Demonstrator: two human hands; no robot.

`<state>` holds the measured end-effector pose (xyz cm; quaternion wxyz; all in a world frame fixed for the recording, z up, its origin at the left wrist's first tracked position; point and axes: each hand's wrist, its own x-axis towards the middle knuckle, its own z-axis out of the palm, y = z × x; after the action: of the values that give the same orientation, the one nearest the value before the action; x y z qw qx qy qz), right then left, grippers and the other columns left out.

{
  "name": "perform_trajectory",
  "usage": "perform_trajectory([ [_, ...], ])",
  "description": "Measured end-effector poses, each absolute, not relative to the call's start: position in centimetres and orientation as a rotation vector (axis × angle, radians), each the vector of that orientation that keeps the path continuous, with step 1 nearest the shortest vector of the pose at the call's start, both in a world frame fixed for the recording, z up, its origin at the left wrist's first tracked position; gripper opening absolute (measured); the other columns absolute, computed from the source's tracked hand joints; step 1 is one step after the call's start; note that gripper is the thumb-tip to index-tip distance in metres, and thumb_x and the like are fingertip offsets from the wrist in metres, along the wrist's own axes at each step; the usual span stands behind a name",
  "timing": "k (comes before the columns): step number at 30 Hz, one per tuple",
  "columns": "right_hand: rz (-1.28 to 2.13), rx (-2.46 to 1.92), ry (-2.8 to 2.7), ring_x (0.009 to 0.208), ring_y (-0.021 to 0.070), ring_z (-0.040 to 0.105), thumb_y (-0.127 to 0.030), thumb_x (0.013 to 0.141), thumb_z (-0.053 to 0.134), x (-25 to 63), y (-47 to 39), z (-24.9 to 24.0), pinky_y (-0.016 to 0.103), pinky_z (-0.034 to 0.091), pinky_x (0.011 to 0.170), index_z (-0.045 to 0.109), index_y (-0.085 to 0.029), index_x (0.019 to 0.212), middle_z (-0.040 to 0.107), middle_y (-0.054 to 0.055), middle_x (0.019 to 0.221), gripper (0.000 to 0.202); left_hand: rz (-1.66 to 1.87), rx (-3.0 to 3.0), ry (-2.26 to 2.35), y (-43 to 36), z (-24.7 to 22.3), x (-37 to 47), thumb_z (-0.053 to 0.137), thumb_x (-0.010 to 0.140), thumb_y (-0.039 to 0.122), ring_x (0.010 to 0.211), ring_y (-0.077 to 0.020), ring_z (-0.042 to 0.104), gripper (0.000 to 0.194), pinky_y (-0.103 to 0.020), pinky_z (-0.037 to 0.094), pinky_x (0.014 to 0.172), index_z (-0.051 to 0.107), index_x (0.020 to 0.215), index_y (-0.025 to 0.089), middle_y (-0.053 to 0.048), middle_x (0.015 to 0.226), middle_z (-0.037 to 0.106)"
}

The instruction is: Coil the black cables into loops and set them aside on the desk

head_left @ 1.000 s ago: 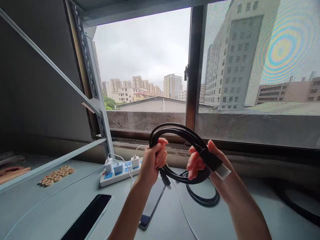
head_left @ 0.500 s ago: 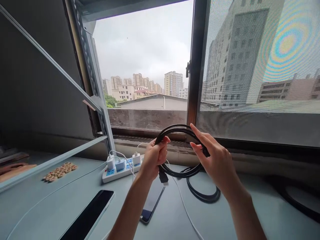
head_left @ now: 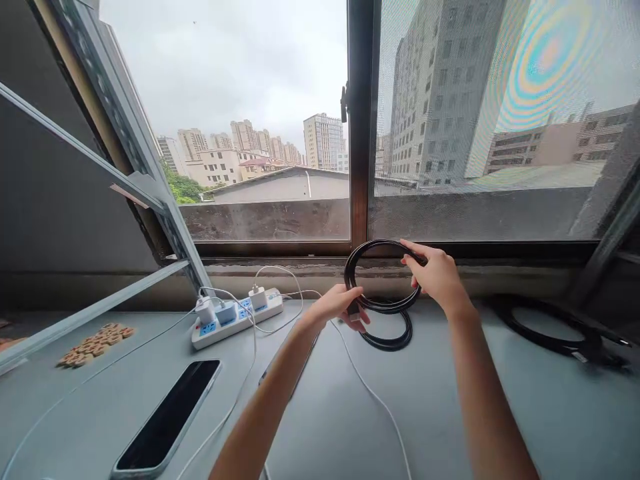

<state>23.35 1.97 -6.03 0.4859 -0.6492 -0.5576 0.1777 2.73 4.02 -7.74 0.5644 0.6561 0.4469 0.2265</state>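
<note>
A black cable [head_left: 376,243] wound into a round coil is held up between my hands. My left hand [head_left: 340,307] grips the coil's lower left, thumb over the strands, beside a dark connector [head_left: 354,311] with a light tip. At the coil's upper right, my right hand [head_left: 434,272] pinches the strands between thumb and fingers. Below and behind the held coil, a second loop of black cable [head_left: 387,344] shows just above or on the table; whether it joins the held coil I cannot tell. Under my left forearm lies a partly hidden phone [head_left: 304,372].
A white power strip [head_left: 239,321] with plugs and white cords stands at the back left. A dark-screened phone [head_left: 167,420] lies at front left, small wooden pieces [head_left: 97,344] beyond it. Another black cable coil [head_left: 543,340] lies at right. A metal shelf frame [head_left: 175,227] rises at left.
My view has shifted to the right. The coil now stands farther from me; my right hand has closed on its upper right, where its fingers were spread. My left hand has moved to the coil's lower left.
</note>
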Motion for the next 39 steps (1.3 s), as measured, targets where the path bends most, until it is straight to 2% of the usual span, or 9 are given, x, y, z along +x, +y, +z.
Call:
perform_trajectory([
  [3,0.621,-1.686,-1.364,0.054,0.0059,0.06,-0.019,0.086,0.056,24.8,3.6,-7.9,0.017,0.044,0.043,0.053,-0.022,0.132,0.065,0.007,0.108,0.047,0.446,1.516,1.044,5.6,-10.4,4.0,0.042,0.09,0.038,0.055,-0.022,0.066,0.032,-0.029,0.05,0.056,0.052,0.074,0.011,-0.011,0.062,0.065],
  [5,0.765,-1.755,-1.384,0.062,0.0069,0.062,-0.016,0.087,0.057,25.5,4.8,-9.6,0.017,0.048,0.049,0.055,-0.017,0.127,0.066,0.007,0.101,0.041,0.452,1.507,1.077,6.6,-11.8,4.4,0.039,0.092,0.037,0.055,-0.0192,0.066,0.034,-0.024,0.047,0.053,0.049,0.07,0.013,-0.006,0.054,0.059],
  [8,0.964,-1.881,-1.409,0.07,0.0093,0.061,-0.025,0.09,0.057,26.0,6.4,-12.0,0.023,0.053,0.059,0.058,-0.013,0.115,0.064,0.004,0.094,0.028,0.436,1.52,1.149,7.4,-13.3,4.4,0.044,0.092,0.04,0.053,-0.0168,0.064,0.033,-0.02,0.044,0.05,0.047,0.071,0.014,-0.001,0.05,0.053],
  [13,1.106,-2.087,-1.391,0.081,0.0124,0.061,-0.03,0.091,0.055,25.4,8.4,-15.4,0.029,0.055,0.069,0.057,-0.014,0.114,0.062,0.006,0.102,0.028,0.256,1.618,1.319,7.3,-15.1,4.4,0.053,0.088,0.041,0.044,-0.0203,0.061,0.031,-0.028,0.047,0.049,0.053,0.076,0.012,-0.007,0.059,0.061],
  [16,1.116,-2.169,-1.378,0.086,0.0141,0.061,-0.031,0.091,0.056,24.9,9.1,-16.8,0.031,0.055,0.072,0.056,-0.015,0.116,0.061,0.006,0.106,0.03,0.219,1.736,1.478,6.9,-16.1,4.7,0.052,0.089,0.037,0.044,-0.02,0.06,0.027,-0.032,0.049,0.055,0.057,0.082,0.012,-0.005,0.059,0.06],
  [20,1.121,-2.2,-1.383,0.087,0.0145,0.061,-0.031,0.091,0.056,25.2,9.4,-17.2,0.032,0.055,0.073,0.056,-0.015,0.117,0.061,0.007,0.107,0.03,0.207,1.868,1.584,6.5,-16.4,5.0,0.051,0.091,0.04,0.049,-0.0169,0.059,0.028,-0.031,0.049,0.063,0.059,0.094,0.013,-0.002,0.064,0.061],
  [24,1.125,-2.165,-1.391,0.086,0.014,0.061,-0.03,0.091,0.056,26.3,9.3,-16.5,0.031,0.055,0.072,0.056,-0.015,0.117,0.061,0.007,0.107,0.03,0.188,1.914,1.547,6.9,-16.3,5.0,0.047,0.093,0.042,0.045,-0.0142,0.055,0.032,-0.029,0.046,0.061,0.06,0.089,0.013,0.0,0.062,0.057],
  [29,1.15,-2.218,-1.329,0.082,0.0128,0.061,-0.03,0.091,0.056,26.9,8.7,-17.0,0.029,0.055,0.068,0.056,-0.014,0.116,0.061,0.006,0.104,0.029,0.078,1.863,1.459,7.5,-17.2,4.8,0.053,0.093,0.04,0.054,-0.0106,0.053,0.029,-0.026,0.048,0.057,0.058,0.088,0.012,0.001,0.069,0.056],
  [39,1.208,-2.08,-1.308,0.078,0.0112,0.061,-0.03,0.091,0.056,27.0,8.8,-17.2,0.027,0.054,0.066,0.058,-0.013,0.11,0.062,0.005,0.098,0.026,0.112,1.826,1.504,8.5,-16.6,3.9,0.054,0.094,0.04,0.073,-0.0144,0.06,0.029,-0.03,0.053,0.066,0.059,0.1,0.012,-0.004,0.089,0.06],
])
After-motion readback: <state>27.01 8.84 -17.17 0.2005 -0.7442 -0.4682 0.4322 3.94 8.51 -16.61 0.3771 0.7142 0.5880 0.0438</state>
